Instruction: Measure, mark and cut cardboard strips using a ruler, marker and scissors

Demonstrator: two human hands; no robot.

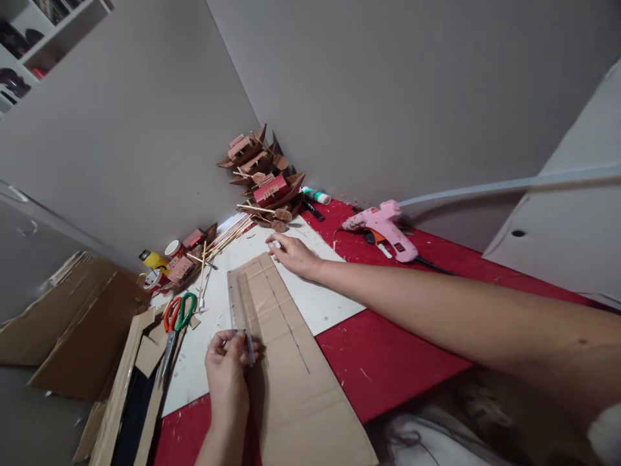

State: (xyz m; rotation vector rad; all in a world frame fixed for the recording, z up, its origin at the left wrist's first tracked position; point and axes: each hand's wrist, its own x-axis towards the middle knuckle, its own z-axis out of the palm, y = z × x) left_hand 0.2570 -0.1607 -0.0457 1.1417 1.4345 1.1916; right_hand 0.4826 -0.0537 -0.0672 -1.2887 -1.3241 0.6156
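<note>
My left hand point(228, 362) is closed on the near end of a clear ruler point(239, 304), thumb on top. The ruler lies along the left edge of a long brown cardboard strip point(301, 401). A dark ink line point(286, 314) runs lengthwise down the cardboard, with fainter marks near its far end. Just beyond that end, my right hand point(295, 255) is closed around a small white thing point(276, 244), mostly hidden by the fingers. A white sheet point(334, 307) lies under the cardboard, on a red table surface point(388, 349).
A pink glue gun point(388, 233) lies at right with its cord. Scissors point(177, 320) rest at left on cardboard scraps. Several brown model boats point(272, 188), thin sticks point(233, 234), a glue stick point(316, 195) and a black marker point(313, 210) are at the back. Cardboard pieces point(82, 323) lean at left.
</note>
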